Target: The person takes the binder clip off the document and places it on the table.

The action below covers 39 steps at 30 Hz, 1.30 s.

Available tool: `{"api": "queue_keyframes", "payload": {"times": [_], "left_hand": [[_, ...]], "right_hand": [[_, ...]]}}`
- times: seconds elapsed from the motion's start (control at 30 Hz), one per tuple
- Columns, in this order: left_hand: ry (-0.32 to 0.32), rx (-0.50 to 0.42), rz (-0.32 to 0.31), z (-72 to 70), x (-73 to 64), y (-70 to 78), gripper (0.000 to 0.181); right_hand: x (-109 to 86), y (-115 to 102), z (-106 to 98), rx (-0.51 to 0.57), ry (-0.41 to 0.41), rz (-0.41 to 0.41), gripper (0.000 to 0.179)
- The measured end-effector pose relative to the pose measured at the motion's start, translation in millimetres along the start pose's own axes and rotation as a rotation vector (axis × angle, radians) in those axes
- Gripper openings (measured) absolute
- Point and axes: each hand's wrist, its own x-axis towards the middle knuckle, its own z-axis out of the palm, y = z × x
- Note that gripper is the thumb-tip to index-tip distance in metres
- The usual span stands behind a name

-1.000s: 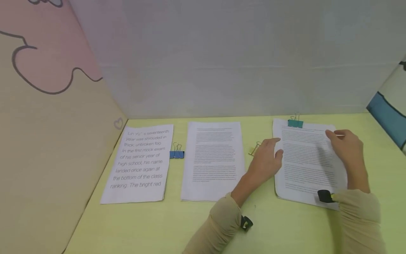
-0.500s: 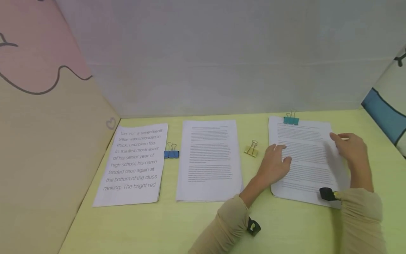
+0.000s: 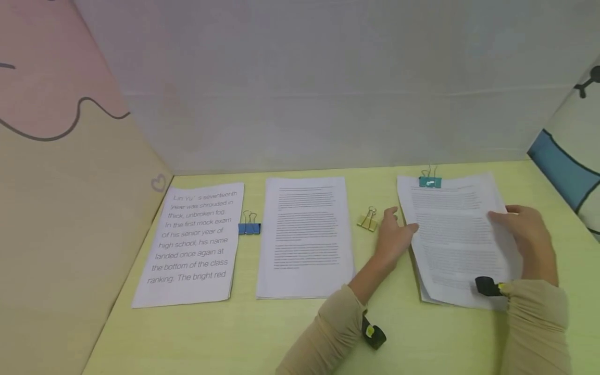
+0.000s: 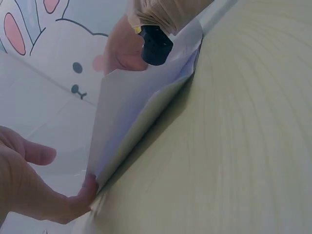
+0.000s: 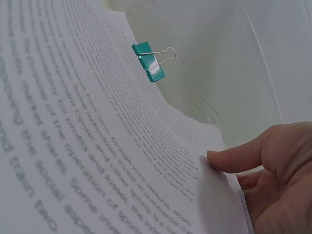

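A paper stack (image 3: 447,245) with printed text carries a teal binder clip (image 3: 430,182) at its top edge. Its sheets are bowed, and the left edge stands off the table in the left wrist view. My right hand (image 3: 527,234) pinches the stack's right edge, thumb on top and fingers behind, as the right wrist view shows. At the left edge is my left hand (image 3: 394,239); one digit touches the paper (image 4: 122,112) while another finger (image 4: 41,153) points free. A gold binder clip (image 3: 367,221) lies just left of that hand.
A middle paper stack (image 3: 304,281) and a large-print stack (image 3: 187,286) lie to the left, with a blue binder clip (image 3: 249,228) between them. A pale back wall (image 3: 328,104) and side panels bound the yellow table (image 3: 211,338).
The right stack has gone from lying nearly flat to lifted and bowed. My left hand has drawn back from over the page to its left edge. The view has shifted slightly right.
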Motion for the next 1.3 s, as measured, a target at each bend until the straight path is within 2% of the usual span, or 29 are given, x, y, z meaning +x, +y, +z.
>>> {"api": "queue_keyframes", "payload": {"times": [0.03,0.1,0.17,0.27,0.33,0.37,0.43,0.5,0.53,0.6,0.67,0.77,0.8,0.83,0.9,0.97,1.03,1.1,1.17,1.23,1.3], "left_hand": [[-0.019,-0.022,-0.03,-0.5,-0.1,0.0,0.058],[-0.091,-0.057,-0.046,-1.5,0.2,-1.7,0.049],[-0.192,-0.097,-0.03,-3.1,-0.1,-4.7,0.042],[-0.324,-0.137,0.031,-4.7,-2.1,-9.9,0.037],[-0.341,-0.147,0.057,-5.5,-5.0,-10.2,0.041],[-0.325,-0.14,0.068,-6.2,-6.0,-9.2,0.041],[-0.265,-0.098,0.086,-9.4,-7.1,-3.9,0.04],[-0.206,-0.054,0.1,-17.5,-8.2,4.8,0.039],[-0.185,-0.036,0.113,-23.8,-7.9,9.0,0.039],[-0.171,-0.009,0.142,-40.9,-6.3,16.9,0.041],[-0.182,-0.014,0.163,-63.0,-4.7,22.6,0.042],[-0.232,-0.034,0.177,-101.7,-0.7,24.7,0.045],[-0.251,-0.042,0.178,-115.0,0.3,24.1,0.046],[-0.263,-0.041,0.18,-128.6,1.8,23.1,0.047],[-0.283,-0.028,0.182,-154.7,3.7,19.9,0.048],[-0.294,-0.008,0.176,-176.7,5.1,15.6,0.048],[-0.309,0.007,0.166,-193.9,4.7,12.0,0.05],[-0.345,0.011,0.157,-204.7,5.1,8.2,0.053],[-0.387,0.015,0.15,-211.0,4.7,4.8,0.055],[-0.435,0.025,0.149,-213.7,5.0,1.2,0.055],[-0.474,0.039,0.148,-213.8,5.3,-1.9,0.055]], "right_hand": [[0.9,0.6,0.2,-0.013,-0.021,-0.013,0.076],[2.1,0.7,0.7,-0.02,-0.034,-0.029,0.074],[2.0,0.0,1.3,-0.008,-0.016,-0.05,0.071],[-0.7,-3.0,0.3,0.024,0.015,-0.037,0.07],[-3.3,-6.2,-0.7,0.075,0.038,-0.018,0.07],[-4.9,-8.6,-1.7,0.107,0.049,-0.007,0.07],[-10.2,-14.7,-4.0,0.256,0.057,-0.018,0.072],[-16.7,-21.9,-5.9,0.445,0.055,-0.094,0.075],[-20.3,-27.0,-6.7,0.53,0.045,-0.142,0.074],[-29.3,-41.3,-7.4,0.561,0.047,-0.263,0.068],[-37.3,-60.3,-7.0,0.494,0.092,-0.385,0.061],[-46.9,-94.4,-7.9,0.326,0.183,-0.523,0.053],[-48.0,-105.4,-7.9,0.302,0.19,-0.575,0.053],[-47.2,-116.6,-7.0,0.278,0.178,-0.627,0.051],[-43.9,-136.8,-2.7,0.22,0.105,-0.71,0.052],[-39.2,-154.2,5.3,0.145,-0.01,-0.76,0.057],[-35.8,-170.1,17.1,0.07,-0.134,-0.772,0.065],[-34.1,-180.3,29.0,0.043,-0.263,-0.755,0.07],[-32.7,-188.0,41.2,0.011,-0.355,-0.737,0.072],[-31.5,-192.2,51.8,-0.008,-0.424,-0.733,0.073],[-30.2,-193.1,59.6,-0.024,-0.454,-0.732,0.072]]}}
